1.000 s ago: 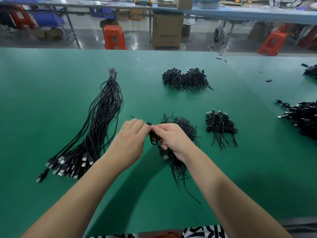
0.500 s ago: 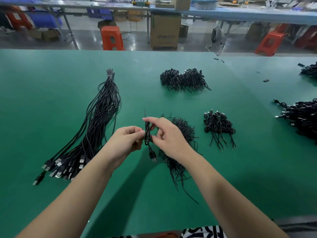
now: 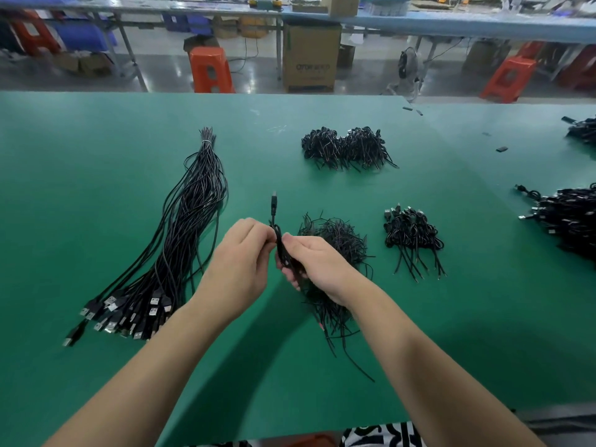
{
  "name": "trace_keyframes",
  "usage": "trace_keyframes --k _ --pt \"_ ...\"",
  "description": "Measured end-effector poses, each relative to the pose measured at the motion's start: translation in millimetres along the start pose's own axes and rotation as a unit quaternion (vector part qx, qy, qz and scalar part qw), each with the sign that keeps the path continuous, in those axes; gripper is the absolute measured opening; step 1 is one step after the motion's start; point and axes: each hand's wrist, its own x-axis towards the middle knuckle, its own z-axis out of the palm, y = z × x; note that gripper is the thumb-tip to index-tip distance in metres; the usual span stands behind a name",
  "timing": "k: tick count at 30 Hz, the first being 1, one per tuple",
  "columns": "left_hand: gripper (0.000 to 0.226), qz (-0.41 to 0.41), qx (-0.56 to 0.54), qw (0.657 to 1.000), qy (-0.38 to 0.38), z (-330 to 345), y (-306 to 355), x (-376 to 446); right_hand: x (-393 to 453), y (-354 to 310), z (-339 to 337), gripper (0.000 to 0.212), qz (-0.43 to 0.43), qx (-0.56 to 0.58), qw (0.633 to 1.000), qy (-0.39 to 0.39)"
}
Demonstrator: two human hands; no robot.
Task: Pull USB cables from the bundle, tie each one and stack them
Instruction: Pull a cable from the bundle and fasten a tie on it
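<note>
A long bundle of black USB cables point(image 3: 180, 240) lies on the left of the green table point(image 3: 96, 175), tied at its far end, plugs toward me. Between my hands is one folded black USB cable point(image 3: 278, 233), its plug end sticking up. My left hand point(image 3: 240, 269) pinches the cable from the left. My right hand point(image 3: 317, 267) grips its folded loops from the right. Just behind my right hand lies a pile of tied cables point(image 3: 338, 237), partly hidden by my wrist.
Further piles of tied cables lie at the back centre point(image 3: 346, 148), to the right point(image 3: 411, 232) and at the right edge point(image 3: 571, 217). Beyond the table's far edge stand orange stools point(image 3: 209, 69) and a cardboard box point(image 3: 311, 56).
Both hands have closed in on the folded cable. The plug that hung down half a second ago now points up above my hands.
</note>
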Motion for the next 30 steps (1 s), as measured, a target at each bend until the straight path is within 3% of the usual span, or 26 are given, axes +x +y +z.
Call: trace_keyframes --k 2,6,12,17,21,26,30 --pt "0.011 0.029 0.033 0.999 0.002 1.5 -1.7 -3.0 -0.9 1.2 3.2 0.045 0.024 0.054 0.998 -0.019" --pt "0.016 0.045 0.077 0.996 -0.021 4.2 -5.5 -6.1 0.0 2.7 11.2 0.037 0.027 0.056 0.998 0.008" --pt "0.009 0.041 0.079 0.996 -0.006 4.1 -6.2 -4.8 -3.3 -3.8 11.5 0.048 0.022 0.056 0.998 0.002" --pt "0.007 0.042 0.052 0.998 0.009 3.0 -7.0 -5.4 -4.6 -4.5 12.4 0.036 0.002 0.048 0.999 0.001" --pt "0.003 -0.015 -0.043 0.998 0.047 3.9 -7.0 -7.4 -6.4 -3.7 8.0 0.031 -0.015 0.093 0.995 -0.031" --pt "0.050 -0.120 -0.156 0.977 0.081 3.3 -14.4 -4.2 -9.5 -0.5 -6.5 0.022 -0.018 0.182 0.980 -0.081" --pt "0.063 -0.170 -0.206 0.962 0.056 5.0 -21.3 -6.0 -8.1 1.7 -11.5 0.019 -0.003 0.185 0.979 -0.090"
